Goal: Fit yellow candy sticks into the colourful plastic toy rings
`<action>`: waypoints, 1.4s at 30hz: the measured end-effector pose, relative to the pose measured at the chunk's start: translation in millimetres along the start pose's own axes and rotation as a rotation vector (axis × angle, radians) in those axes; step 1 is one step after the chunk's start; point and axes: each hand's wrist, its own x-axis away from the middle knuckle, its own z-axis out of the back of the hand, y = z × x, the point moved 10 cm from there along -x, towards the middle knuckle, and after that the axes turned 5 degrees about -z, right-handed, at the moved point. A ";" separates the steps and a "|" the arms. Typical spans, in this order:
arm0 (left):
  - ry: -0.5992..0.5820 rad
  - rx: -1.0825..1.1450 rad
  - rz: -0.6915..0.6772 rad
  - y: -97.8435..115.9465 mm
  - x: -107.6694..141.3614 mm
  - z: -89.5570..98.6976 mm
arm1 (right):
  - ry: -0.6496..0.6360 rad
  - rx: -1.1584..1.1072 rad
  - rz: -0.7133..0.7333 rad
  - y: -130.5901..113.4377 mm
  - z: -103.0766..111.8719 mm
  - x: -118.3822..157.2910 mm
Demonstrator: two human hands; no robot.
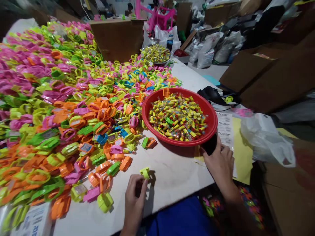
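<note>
My left hand [136,196] is near the table's front edge, its thumb and fingers pinched on a small yellow-green plastic toy watch [145,172]. To the right, my right hand [220,160] has its fingers closed around a smooth black object [210,144] beside the bowl's rim; its kind is hard to make out. A red plastic bowl [145,113] holds a heap of small clear tubes with yellow labels [177,118]. On the left, a big pile of toy watches [73,111] in pink, orange, green and yellow spreads over the white table [172,167].
A cardboard box [118,39] and a second bowl of yellow tubes [157,54] stand behind. Right of the red bowl lie a printed label sheet [225,126], yellow paper [242,150] and a clear plastic bag [267,141]. Large cartons [278,78] stand further right.
</note>
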 end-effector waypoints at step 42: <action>0.060 0.232 0.090 -6.5 2.4 -1.5 | -0.207 -0.771 0.960 -185.0 98.7 -81.4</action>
